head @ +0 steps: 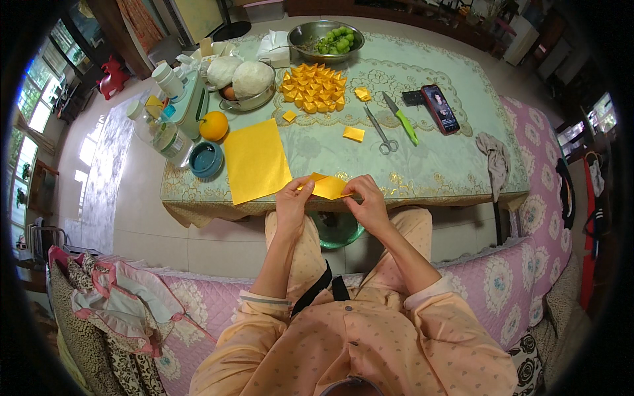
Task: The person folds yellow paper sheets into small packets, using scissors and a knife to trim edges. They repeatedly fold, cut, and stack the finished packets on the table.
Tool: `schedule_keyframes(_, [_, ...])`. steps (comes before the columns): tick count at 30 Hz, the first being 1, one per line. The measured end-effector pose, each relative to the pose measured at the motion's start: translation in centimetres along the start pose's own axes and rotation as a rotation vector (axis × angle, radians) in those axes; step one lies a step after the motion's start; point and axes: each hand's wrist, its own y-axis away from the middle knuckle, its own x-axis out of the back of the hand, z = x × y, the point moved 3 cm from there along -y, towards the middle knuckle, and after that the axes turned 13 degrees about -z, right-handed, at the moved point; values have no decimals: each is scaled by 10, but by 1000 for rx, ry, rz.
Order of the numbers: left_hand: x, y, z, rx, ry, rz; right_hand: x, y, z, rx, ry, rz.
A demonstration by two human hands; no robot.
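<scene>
Between my two hands, at the table's near edge, is a partly folded piece of gold paper. My left hand pinches its left end between thumb and fingers; my right hand grips the right end. A stack or sheet of flat gold paper lies just left of my left hand. Farther back stands a cluster of folded gold paper pieces. Small folded gold pieces lie apart: one before the cluster, one to its right, and a flat rectangle nearer me.
Scissors, a green-handled knife and a phone lie right of centre. An orange, a blue bowl, a plastic bottle and a pot stand left. A metal bowl holds green grapes. A cloth hangs at right.
</scene>
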Motion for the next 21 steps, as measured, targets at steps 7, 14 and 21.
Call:
schedule_keyframes(7, [1,-1,-1,44,104,52,5,5,-2,139,61,104])
schedule_keyframes(14, [-2,-6,-8,68,347,76,5,6,-4,137,26,110])
schedule_keyframes(21, [-5,-8,-3,46,89,24,6,1,16,-355,-771,124])
